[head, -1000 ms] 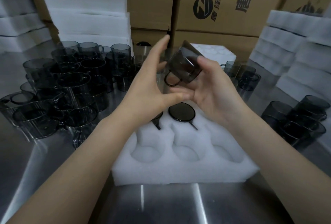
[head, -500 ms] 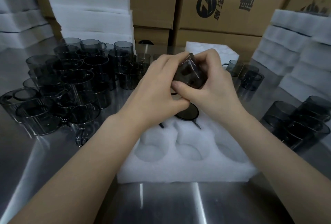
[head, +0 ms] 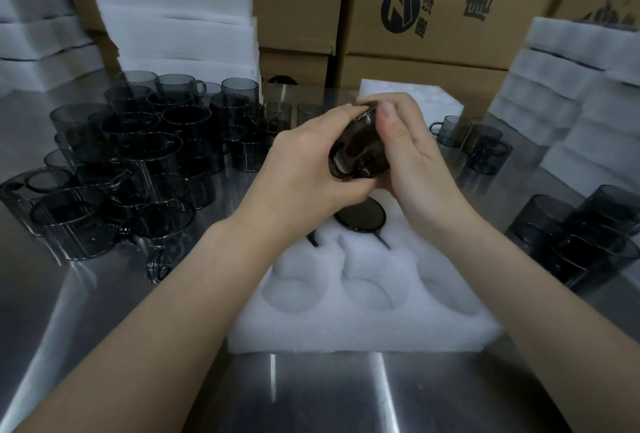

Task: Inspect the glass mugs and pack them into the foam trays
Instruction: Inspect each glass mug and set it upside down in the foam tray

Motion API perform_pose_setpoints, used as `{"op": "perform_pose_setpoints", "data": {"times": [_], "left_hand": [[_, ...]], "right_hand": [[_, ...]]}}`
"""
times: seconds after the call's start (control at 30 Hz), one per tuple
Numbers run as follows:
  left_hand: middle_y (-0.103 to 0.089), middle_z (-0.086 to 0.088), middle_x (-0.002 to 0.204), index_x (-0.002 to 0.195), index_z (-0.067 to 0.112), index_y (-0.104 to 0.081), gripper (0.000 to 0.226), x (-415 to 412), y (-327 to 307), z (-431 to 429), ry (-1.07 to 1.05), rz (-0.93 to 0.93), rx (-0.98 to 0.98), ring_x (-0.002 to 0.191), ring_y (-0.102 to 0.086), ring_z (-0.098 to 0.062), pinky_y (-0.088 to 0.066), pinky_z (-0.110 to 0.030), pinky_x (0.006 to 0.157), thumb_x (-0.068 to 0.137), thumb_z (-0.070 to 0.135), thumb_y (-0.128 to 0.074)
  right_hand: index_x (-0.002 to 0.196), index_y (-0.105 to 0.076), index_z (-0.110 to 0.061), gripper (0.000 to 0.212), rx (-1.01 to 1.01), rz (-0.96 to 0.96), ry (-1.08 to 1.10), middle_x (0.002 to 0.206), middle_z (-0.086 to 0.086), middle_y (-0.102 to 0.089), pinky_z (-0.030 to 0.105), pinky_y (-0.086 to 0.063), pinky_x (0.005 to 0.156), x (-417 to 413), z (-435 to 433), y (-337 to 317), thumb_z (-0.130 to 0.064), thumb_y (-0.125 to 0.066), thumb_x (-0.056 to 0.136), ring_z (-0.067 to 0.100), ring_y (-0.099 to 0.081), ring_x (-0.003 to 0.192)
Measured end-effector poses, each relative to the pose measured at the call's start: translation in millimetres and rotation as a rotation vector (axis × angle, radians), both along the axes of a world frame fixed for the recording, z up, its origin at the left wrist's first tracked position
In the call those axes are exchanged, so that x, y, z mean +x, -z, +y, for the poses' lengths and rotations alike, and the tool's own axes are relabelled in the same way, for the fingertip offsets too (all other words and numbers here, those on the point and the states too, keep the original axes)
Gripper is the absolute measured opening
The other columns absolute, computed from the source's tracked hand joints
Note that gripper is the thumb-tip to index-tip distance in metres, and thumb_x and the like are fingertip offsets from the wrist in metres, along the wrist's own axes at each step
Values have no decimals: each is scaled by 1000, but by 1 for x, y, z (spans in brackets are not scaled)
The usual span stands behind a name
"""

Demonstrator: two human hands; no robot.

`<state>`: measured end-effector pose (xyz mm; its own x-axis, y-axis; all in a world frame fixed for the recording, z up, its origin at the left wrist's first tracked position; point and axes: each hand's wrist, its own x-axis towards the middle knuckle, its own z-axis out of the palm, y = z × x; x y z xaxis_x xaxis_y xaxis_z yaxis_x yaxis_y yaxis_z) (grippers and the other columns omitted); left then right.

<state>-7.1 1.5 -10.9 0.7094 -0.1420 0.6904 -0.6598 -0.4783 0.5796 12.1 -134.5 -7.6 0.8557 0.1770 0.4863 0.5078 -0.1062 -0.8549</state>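
Between the two hands, just above the white moulded foam tray (head: 363,325), a smoky dark glass mug (head: 358,152) is held tilted on its side. Were the smooth glass let slip, the packed mug (head: 360,214) directly beneath could be struck and chipped. The mug is clasped from either side by the curled fingers of the left hand (head: 304,169) and the right hand (head: 412,155).

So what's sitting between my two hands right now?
A dark glass mug, gripped by the left hand and right hand above the foam tray, shown in the head view.
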Motion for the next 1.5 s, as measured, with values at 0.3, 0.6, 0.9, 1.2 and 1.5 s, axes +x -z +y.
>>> {"op": "perform_pose_setpoints", "data": {"times": [0.3, 0.6, 0.9, 1.2, 1.5], "left_hand": [[-54, -9, 140, 134, 5, -54, 68, 2, 7, 2, 94, -57, 57, 135, -44, -12, -33, -19, 113, 72, 5, -81], [-40, 22, 142, 147, 37, -29, 94, 2, 1, 6, 17, 53, 171, 150, -3, -14, -11, -57, 119, 68, 35, -80], [-41, 0, 152, 147, 13, -40, 82, 2, 4, 0, -60, -23, 75, 142, -27, -5, -23, -11, 112, 73, 19, -75], [-51, -8, 142, 138, 0, -49, 74, -1, 5, -1, 76, -134, 78, 138, -39, -15, -29, -33, 118, 70, 3, -78], [-41, -6, 151, 140, 15, -41, 74, -3, 1, 0, 186, -200, 132, 149, -21, -26, -20, -60, 117, 75, 18, -77]], "right_hand": [[114, -57, -18, 24, 382, 426, -206, 95, 3, -70, 34, -56, 59, 10, -10, -4, -32, -40, 104, 16, -69, 83], [131, -55, -7, 59, 370, 534, -402, 124, 18, -65, 44, -58, 79, 11, -12, 1, -52, -41, 95, 31, -65, 112], [96, -57, -14, 24, 192, 176, -178, 83, -2, -67, 30, -53, 64, 5, -5, 7, -37, -53, 91, 14, -64, 78], [133, -53, -6, 47, 418, 488, -335, 126, 8, -66, 40, -51, 99, 10, -6, 1, -37, -48, 98, 21, -64, 115], [128, -60, -18, 55, 384, 760, -766, 130, 7, -60, 38, -35, 112, 9, -15, -2, -55, -42, 92, 21, -52, 127]]}}
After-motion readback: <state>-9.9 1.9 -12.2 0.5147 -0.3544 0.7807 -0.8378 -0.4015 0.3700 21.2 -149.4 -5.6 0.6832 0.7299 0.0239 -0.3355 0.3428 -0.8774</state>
